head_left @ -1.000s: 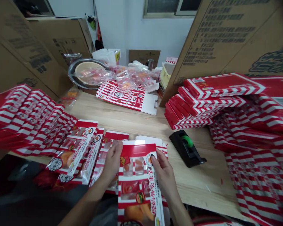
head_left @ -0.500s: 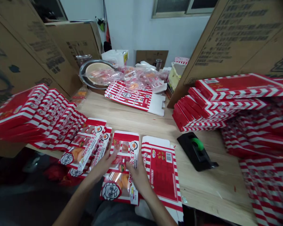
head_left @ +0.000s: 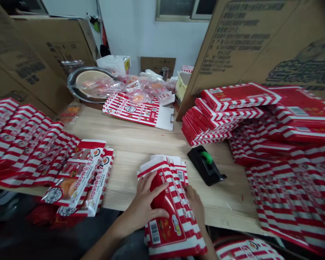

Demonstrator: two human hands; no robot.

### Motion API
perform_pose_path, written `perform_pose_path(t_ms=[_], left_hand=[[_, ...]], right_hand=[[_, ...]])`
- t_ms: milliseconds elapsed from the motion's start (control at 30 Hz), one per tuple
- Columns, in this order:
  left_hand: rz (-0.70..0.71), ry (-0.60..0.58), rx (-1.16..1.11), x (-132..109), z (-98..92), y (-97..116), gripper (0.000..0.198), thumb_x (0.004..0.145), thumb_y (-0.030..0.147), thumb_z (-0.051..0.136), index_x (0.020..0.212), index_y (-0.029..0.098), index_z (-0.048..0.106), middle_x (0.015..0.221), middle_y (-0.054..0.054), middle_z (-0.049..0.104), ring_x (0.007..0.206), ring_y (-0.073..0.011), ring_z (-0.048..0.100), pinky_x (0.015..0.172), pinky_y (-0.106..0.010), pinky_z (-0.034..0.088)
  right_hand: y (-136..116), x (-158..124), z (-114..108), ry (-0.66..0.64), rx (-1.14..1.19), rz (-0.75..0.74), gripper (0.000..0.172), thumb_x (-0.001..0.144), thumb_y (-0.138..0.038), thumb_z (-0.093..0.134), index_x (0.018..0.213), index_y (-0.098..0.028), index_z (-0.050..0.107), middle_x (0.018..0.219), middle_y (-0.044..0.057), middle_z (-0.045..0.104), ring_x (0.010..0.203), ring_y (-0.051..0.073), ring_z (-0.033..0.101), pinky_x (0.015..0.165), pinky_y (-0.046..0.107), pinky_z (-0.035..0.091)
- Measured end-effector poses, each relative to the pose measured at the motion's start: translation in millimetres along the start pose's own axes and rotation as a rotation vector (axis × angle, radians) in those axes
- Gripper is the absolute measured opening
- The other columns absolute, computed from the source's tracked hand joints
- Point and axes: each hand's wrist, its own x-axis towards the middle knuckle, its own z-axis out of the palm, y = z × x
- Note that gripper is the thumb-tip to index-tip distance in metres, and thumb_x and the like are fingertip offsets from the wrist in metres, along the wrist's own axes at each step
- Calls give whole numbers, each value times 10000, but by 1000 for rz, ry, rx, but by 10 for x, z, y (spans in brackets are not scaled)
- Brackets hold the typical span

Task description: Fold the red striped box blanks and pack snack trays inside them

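A red-and-white striped snack box [head_left: 166, 206] is tilted in front of me, printed back and barcode facing up. Its striped side looks doubled, so more than one box may be stacked there. My left hand [head_left: 143, 202] lies across its back panel with thumb and fingers spread. Along the right side, my right hand [head_left: 196, 206] grips the box; its fingertips are partly hidden. A flat carton [head_left: 181, 169] shows behind the box. To the left, two windowed snack boxes [head_left: 79, 173] overlap, orange contents visible through the film.
A black tape dispenser [head_left: 206, 166] with green tape stands right of my hands. Striped boxes are piled at left [head_left: 24, 144] and right [head_left: 292, 166]. Farther back are an unfolded striped carton [head_left: 132, 110], bagged sweets [head_left: 151, 88] and a metal basin [head_left: 73, 85].
The windowed box between my hands is now back side up and tilted, farther right over the flat carton. My right hand has moved to its right side. The view has turned right.
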Motion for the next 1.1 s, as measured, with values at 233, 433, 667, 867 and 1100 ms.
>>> perform_pose_path(t_ms=[233,433,667,867,1100], left_hand=[[24,317,-77,115,179,-229,382,869,271,458,1247,319,475,1435,-41,291,1330,-246,232,1079,-455,225],[-283,504,-463,316,330,-333,369,868,326,421,1203,178,457,1114,-102,558,961,-190,562,846,-345,459],[-93,450,-257,412,218,-271,264,775,249,555,1032,228,612,1151,-76,554,1152,-240,446,1016,-419,293],[-80,307,-644,249,199,-14,504,875,337,427,1346,238,277,1397,-61,379,1281,-191,344,1045,-320,302],[-139,83,-621,181,-113,28,400,847,350,477,1219,216,413,1018,-41,616,894,-176,576,799,-261,441]], right_hand=[[534,-36,-89,318,398,351,403,836,-414,383,1035,-124,580,976,159,632,880,292,593,754,424,453],[312,-215,14,158,701,264,449,829,-469,446,1159,-175,523,1097,111,627,995,241,585,839,375,462],[242,7,-41,222,520,223,521,771,-492,527,1181,-171,544,1093,132,608,1008,297,510,906,492,363],[49,75,-313,85,1124,181,614,788,-401,567,1328,-265,309,1267,79,525,1080,215,548,907,356,434],[-60,-82,-452,111,993,148,249,791,-449,541,870,-220,601,827,23,655,767,179,605,685,250,481]])
